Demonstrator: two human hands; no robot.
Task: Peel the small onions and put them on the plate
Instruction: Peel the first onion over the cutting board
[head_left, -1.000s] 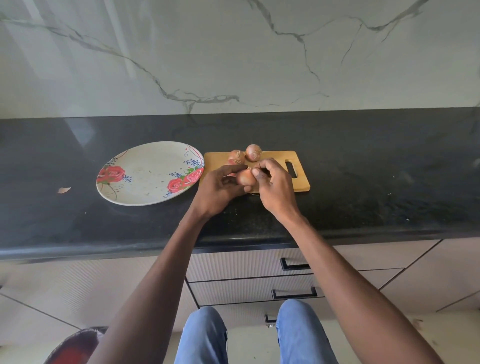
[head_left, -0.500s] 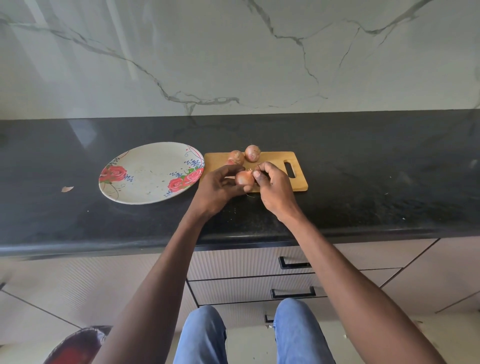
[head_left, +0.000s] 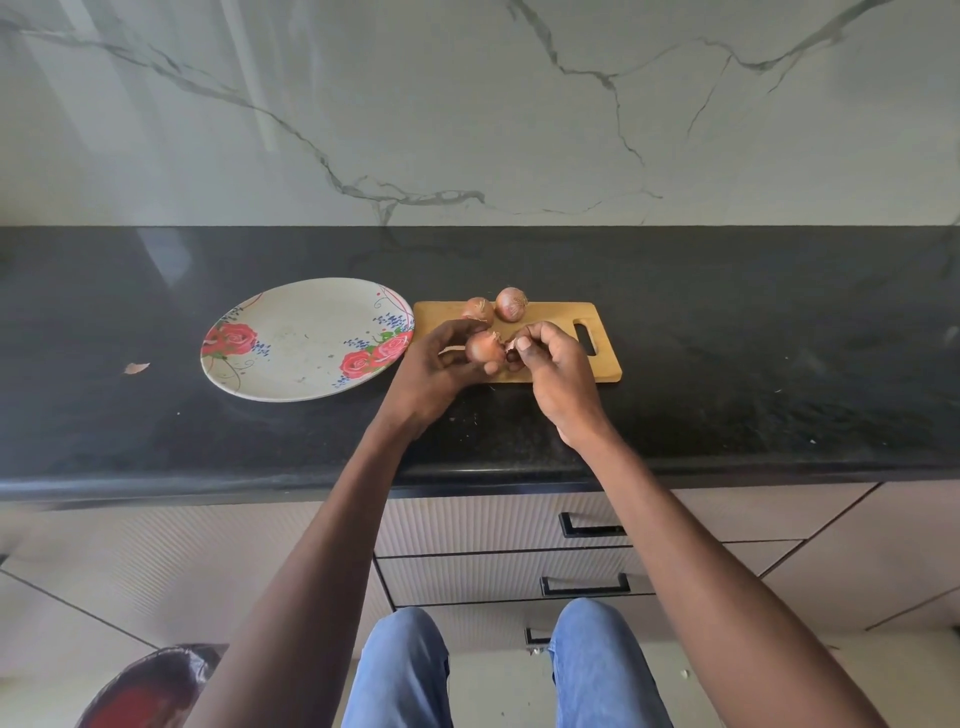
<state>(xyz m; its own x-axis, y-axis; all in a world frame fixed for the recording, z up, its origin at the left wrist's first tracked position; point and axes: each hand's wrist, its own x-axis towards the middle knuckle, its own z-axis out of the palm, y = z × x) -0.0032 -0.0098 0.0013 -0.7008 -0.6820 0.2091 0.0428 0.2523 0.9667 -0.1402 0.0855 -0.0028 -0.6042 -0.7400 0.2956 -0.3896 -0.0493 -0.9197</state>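
Observation:
My left hand (head_left: 436, 369) grips a small brown-skinned onion (head_left: 483, 347) over the near left part of the wooden cutting board (head_left: 556, 332). Just right of that onion, my right hand (head_left: 553, 366) pinches a strip of its dry skin (head_left: 511, 343) between thumb and fingertips. Two more unpeeled small onions (head_left: 479, 309) (head_left: 511, 303) lie at the board's far edge. A white plate with red roses (head_left: 304, 338) sits left of the board with no onions on it.
A scrap of onion skin (head_left: 136, 368) lies on the black countertop (head_left: 753, 338) left of the plate. Marble wall stands behind. Drawers with black handles (head_left: 592, 525) are under the counter edge. A dark bin (head_left: 150, 686) is on the floor at lower left.
My right hand has drawn a little to the right, away from the onion, pulling a strip of skin with it. The left hand still holds the onion in the same place.

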